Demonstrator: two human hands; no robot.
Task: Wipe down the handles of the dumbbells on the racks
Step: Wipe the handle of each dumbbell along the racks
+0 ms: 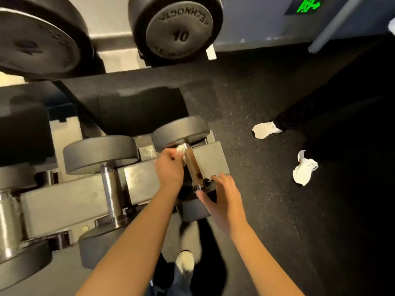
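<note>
On the lower rack [70,199] lie several dumbbells with steel handles. The rightmost dumbbell's handle [192,165] runs from its far black head [181,131] toward me. My left hand [171,165] holds a crumpled white cloth [180,149] pressed against the far end of that handle. My right hand [222,197] lies with spread, straight fingers on the near head [192,210] of the same dumbbell. The neighbouring dumbbell's handle [111,193] shows to the left.
The upper rack holds big black dumbbells, one marked 10 [177,30]. Another person's white shoes [265,130] [304,168] stand on the dark rubber floor at right. My own shoe [184,263] is below the rack's edge.
</note>
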